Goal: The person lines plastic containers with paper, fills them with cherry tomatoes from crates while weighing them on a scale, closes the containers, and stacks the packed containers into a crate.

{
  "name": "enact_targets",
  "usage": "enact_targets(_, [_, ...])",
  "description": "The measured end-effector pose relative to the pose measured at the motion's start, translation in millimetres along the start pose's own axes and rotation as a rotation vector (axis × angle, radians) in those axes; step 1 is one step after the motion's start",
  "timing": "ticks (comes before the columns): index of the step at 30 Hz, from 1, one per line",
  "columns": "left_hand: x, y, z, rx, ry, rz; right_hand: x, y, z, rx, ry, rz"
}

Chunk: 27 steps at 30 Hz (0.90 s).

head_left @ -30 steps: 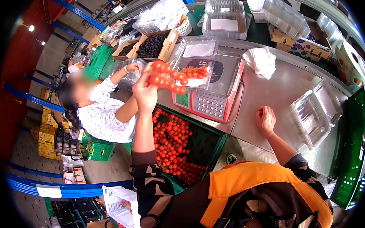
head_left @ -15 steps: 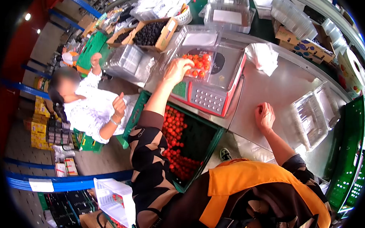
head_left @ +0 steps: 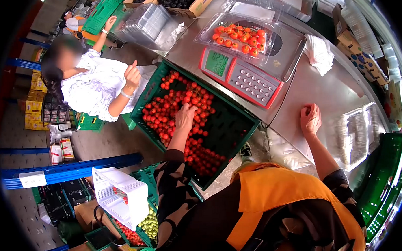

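Observation:
My left hand (head_left: pixel 185 117) is down in the green crate (head_left: pixel 229 164), its fingers closed among the cherry tomatoes (head_left: pixel 160 111); whether they grip one is hidden. My right hand (head_left: pixel 310 119) rests with curled fingers on the steel table (head_left: pixel 291 135). Between and beyond the hands stands a red scale (head_left: pixel 253 84) with a lit display. On its tray lies an open clear plastic box (head_left: pixel 210 31) holding cherry tomatoes on the vine (head_left: pixel 240 38).
A co-worker in a white shirt (head_left: pixel 91 81) stands at the left with both hands raised. Clear boxes (head_left: pixel 356 134) lie at the right, white papers (head_left: pixel 319 53) beside the scale, stacked lids (head_left: pixel 145 22) at the back left. A white basket (head_left: pixel 121 196) is at the lower left.
My left hand has left the plastic box, where its tomatoes now lie, and moved down into the crate. The view has shifted, showing more of the crate. My right hand stays on the table.

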<state>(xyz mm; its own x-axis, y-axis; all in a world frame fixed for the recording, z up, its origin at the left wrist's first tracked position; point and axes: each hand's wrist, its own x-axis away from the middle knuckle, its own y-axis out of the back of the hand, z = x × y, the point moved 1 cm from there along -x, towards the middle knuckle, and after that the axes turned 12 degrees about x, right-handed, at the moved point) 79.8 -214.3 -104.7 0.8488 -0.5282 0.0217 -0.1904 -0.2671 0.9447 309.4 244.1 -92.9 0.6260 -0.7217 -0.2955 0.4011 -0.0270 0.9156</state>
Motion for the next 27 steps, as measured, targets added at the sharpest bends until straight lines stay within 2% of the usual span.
enact_targets(3, [-5, -15, 1, -0.138, -0.115, -0.035, 0, -1, 0, 0.01, 0.014, -0.004])
enact_targets(9, [-23, -10, 8, -0.378, -0.3, 0.122, 2, 0, 4, 0.028, 0.016, -0.016])
enact_targets(12, [-24, -6, 12, -0.282, -0.297, 0.246, 0, -3, 2, 0.029, 0.028, -0.025])
enact_targets(20, [1, 15, 22, -0.151, -0.319, 0.142, 1, -1, 1, 0.016, 0.018, -0.016])
enact_targets(21, [2, 17, 24, 0.001, -0.145, 0.168, 0, 0, 1, 0.022, 0.017, -0.015])
enact_targets(24, [-15, 7, 39, 0.325, 0.274, -0.414, 1, -1, 4, 0.031, 0.01, -0.006])
enact_targets(27, [-49, 7, 52, 0.354, 0.64, -0.306, 0, -1, 3, 0.043, 0.001, 0.005])
